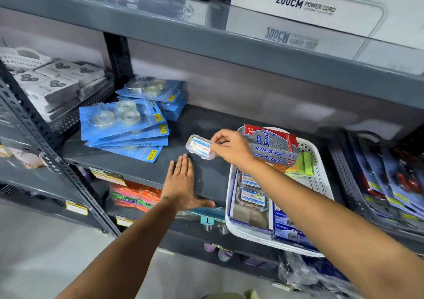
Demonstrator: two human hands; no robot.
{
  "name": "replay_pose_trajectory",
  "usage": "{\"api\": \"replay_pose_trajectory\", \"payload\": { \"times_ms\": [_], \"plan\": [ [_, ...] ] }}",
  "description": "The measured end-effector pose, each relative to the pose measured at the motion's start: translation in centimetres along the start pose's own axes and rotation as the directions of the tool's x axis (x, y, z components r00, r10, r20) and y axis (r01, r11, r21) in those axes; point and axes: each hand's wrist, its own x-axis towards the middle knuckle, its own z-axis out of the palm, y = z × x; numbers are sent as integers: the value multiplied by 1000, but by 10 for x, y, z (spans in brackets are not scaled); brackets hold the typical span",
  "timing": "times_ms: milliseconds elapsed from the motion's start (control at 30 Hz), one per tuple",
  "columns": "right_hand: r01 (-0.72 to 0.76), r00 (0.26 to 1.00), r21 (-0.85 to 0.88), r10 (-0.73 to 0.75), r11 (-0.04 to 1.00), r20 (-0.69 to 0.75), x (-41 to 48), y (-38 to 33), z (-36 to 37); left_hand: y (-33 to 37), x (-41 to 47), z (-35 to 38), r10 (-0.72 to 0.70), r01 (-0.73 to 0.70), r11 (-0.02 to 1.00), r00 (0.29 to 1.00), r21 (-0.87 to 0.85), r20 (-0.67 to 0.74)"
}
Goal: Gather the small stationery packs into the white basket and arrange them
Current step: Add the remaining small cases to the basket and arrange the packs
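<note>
A small clear plastic stationery pack (200, 146) with a white and blue label is pinched by my right hand (229, 148) just above the dark shelf (206, 124), left of the white basket (321, 184). Inside the basket lie two similar clear packs (252, 198), grey Softek boxes (271, 148), green and orange paper pads (302, 164) and blue packs (284, 227). My left hand (181, 184) rests flat on the shelf's front edge with straight fingers, holding nothing.
Blue blister cards of clear tape rolls (124, 126) are stacked at the shelf's left. A dark tray of packaged tools (385, 179) stands to the right of the basket. White boxes (57, 80) fill a tray at far left. Another shelf with large cartons (321, 5) runs overhead.
</note>
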Motion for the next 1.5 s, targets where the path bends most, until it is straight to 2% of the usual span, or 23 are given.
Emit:
{"api": "replay_pose_trajectory", "payload": {
  "times_ms": [67, 200, 367, 533, 600, 700, 833, 967, 1167, 1333, 1400, 1500],
  "plan": [
    [-85, 996, 191, 86, 978, 3, -13, 1, -11, 0, 0, 0, -2, 2, 1000, 1000, -7, 5],
    [-180, 982, 276, 158, 944, 102, -39, 11, -43, 2, -2, -4, 0, 0, 1000, 1000, -9, 31],
    [-186, 980, 50, 181, 981, 84, -69, 33, -82, 3, -3, -7, 14, -13, 1000, 999, -10, 43],
    [-154, 986, -47, 156, 987, 64, -94, 56, -104, 3, -5, -6, 9, -8, 1000, 998, -3, 56],
    [-115, 986, -163, 132, 980, 102, -102, 61, -106, 2, -4, -7, 1, -1, 1000, 998, 4, 64],
    [-104, 972, -224, 146, 969, 182, -111, 67, -97, 3, -4, -7, -8, 7, 1000, 998, 10, 66],
    [-36, 979, -362, 105, 931, 172, -115, 73, -82, 4, -4, -7, -9, 8, 1000, 998, 6, 63],
    [79, 972, -545, 57, 835, 229, -119, 74, -80, 3, -4, -7, -11, 11, 1000, 998, 4, 69],
    [120, 970, -555, 23, 823, 244, -125, 80, -82, 3, -3, -6, -12, 12, 1000, 998, 2, 68],
    [106, 940, -607, 119, 788, 319, -128, 78, -87, 3, -3, -6, -14, 14, 1000, 998, 0, 64],
    [136, 927, -612, 117, 779, 356, -128, 77, -89, 3, -3, -6, -14, 14, 1000, 998, 4, 66],
    [134, 935, -624, 111, 770, 337, -130, 76, -87, 4, -3, -7, -18, 18, 1000, 997, 6, 71]
  ]
}}
